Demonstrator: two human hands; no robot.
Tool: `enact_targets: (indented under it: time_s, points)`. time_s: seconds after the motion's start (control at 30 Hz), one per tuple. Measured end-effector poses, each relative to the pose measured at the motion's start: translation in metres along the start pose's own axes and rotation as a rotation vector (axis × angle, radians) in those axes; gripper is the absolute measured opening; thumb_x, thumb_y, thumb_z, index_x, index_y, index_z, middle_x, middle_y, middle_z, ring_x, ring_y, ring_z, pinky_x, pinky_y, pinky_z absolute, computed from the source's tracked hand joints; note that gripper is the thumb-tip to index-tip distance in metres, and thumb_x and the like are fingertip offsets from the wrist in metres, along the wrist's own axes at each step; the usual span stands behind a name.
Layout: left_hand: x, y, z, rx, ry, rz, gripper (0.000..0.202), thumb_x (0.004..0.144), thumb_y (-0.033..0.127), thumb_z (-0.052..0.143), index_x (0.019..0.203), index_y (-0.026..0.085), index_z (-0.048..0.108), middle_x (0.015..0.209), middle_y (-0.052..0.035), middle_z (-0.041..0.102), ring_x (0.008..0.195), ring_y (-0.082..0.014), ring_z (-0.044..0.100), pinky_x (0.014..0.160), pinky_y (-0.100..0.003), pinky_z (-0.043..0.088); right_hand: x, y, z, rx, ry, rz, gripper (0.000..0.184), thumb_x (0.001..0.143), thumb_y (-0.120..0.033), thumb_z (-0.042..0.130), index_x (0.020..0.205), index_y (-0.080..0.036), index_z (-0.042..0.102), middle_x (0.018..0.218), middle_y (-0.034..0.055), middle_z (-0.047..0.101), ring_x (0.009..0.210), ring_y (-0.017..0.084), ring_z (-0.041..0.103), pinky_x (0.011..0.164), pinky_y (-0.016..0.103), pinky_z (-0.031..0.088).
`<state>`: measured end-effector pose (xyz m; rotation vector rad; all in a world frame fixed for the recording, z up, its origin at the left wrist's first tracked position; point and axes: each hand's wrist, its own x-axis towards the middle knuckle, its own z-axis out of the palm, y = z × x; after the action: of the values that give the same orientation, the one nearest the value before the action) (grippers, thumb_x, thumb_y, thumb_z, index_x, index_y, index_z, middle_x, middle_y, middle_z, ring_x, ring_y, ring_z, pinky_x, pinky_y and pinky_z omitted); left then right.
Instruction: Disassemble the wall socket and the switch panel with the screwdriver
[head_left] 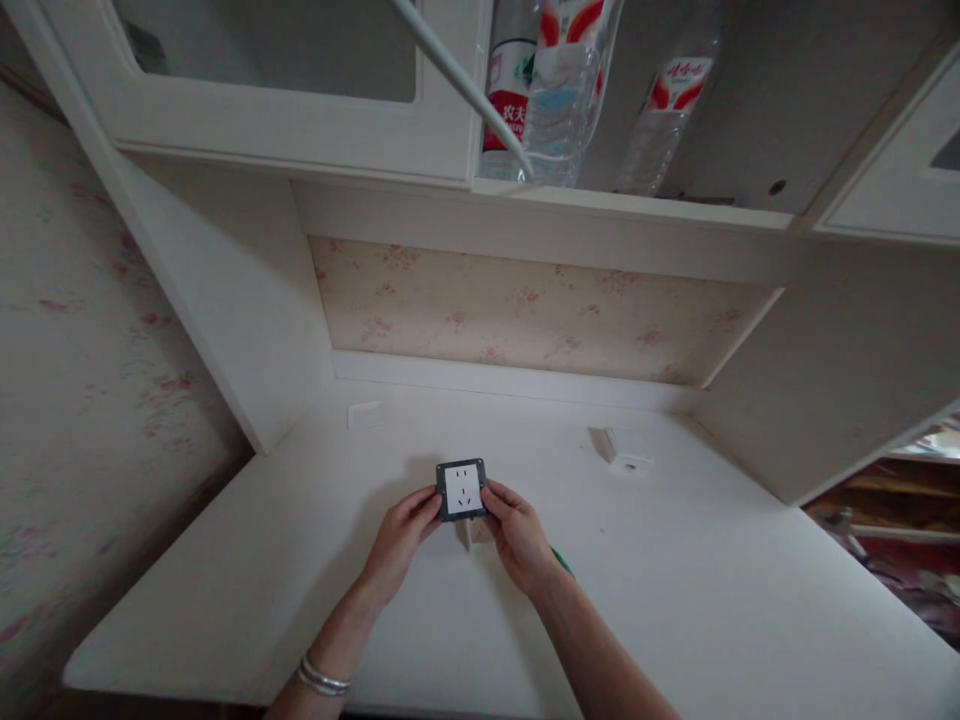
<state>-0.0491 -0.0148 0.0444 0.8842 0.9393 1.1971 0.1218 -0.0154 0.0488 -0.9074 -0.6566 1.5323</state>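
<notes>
A small square wall socket (461, 489) with a dark frame and a white face is held up over the white desk (300, 560). My left hand (401, 540) pinches its left edge and my right hand (517, 535) grips its right edge, fingers curled on both. A silver bracelet sits on my left wrist. Something green shows just behind my right wrist, mostly hidden. A small pale object lies on the desk under the socket, partly covered by my hands.
A small white box-like part (626, 447) lies on the desk at the back right. A flat white plate (365, 413) lies at the back left. Plastic water bottles (559, 90) stand on the shelf above. Cabinet side walls close in left and right.
</notes>
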Motion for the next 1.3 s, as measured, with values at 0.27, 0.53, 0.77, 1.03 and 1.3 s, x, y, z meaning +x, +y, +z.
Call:
enact_targets:
  time_s: [0.27,0.53,0.77,1.03,1.3]
  points:
    - [0.003,-0.005,0.001,0.045,0.028,-0.011,0.036,0.074,0.035,0.072,0.102,0.012,0.071,0.111,-0.0131,0.069,0.107,-0.0275,0.062,0.096,-0.038,0.049,-0.002,0.006,-0.003,0.032,0.002,-0.018,0.035,0.067,-0.030,0.077,0.100,-0.017,0.073,0.104,0.0065,0.070,0.097,0.019,0.061,0.090,0.029,0.045]
    - [0.002,-0.002,0.009,0.082,0.052,0.016,0.041,0.070,0.034,0.074,0.105,0.014,0.068,0.113,-0.0123,0.068,0.105,-0.0268,0.062,0.091,-0.037,0.050,-0.005,0.010,-0.005,0.024,0.122,-0.053,0.054,0.063,-0.030,0.080,0.114,-0.021,0.065,0.097,0.0054,0.072,0.088,0.018,0.064,0.083,0.032,0.048]
    - [0.005,-0.007,0.009,0.108,0.032,0.058,0.048,0.070,0.035,0.074,0.113,0.015,0.063,0.110,-0.0130,0.069,0.104,-0.0268,0.064,0.090,-0.038,0.051,-0.003,0.013,-0.008,-0.058,0.147,-0.103,0.043,0.063,-0.034,0.078,0.103,-0.019,0.071,0.105,0.0070,0.069,0.097,0.022,0.062,0.086,0.035,0.048]
    - [0.008,-0.020,0.004,0.244,0.092,0.107,0.048,0.077,0.037,0.066,0.120,0.017,0.061,0.101,-0.0097,0.072,0.096,-0.0253,0.066,0.086,-0.037,0.052,-0.001,0.021,-0.012,-0.113,0.121,-0.093,0.036,0.065,-0.034,0.076,0.097,-0.019,0.073,0.102,0.0054,0.069,0.094,0.020,0.061,0.085,0.032,0.047]
    - [0.007,-0.021,0.006,0.148,0.098,0.080,0.037,0.073,0.037,0.070,0.105,0.018,0.071,0.112,-0.0098,0.069,0.106,-0.0264,0.062,0.092,-0.036,0.048,0.000,0.019,-0.011,-0.128,0.128,-0.089,0.034,0.064,-0.034,0.077,0.094,-0.018,0.073,0.097,0.0059,0.069,0.090,0.020,0.062,0.083,0.032,0.048]
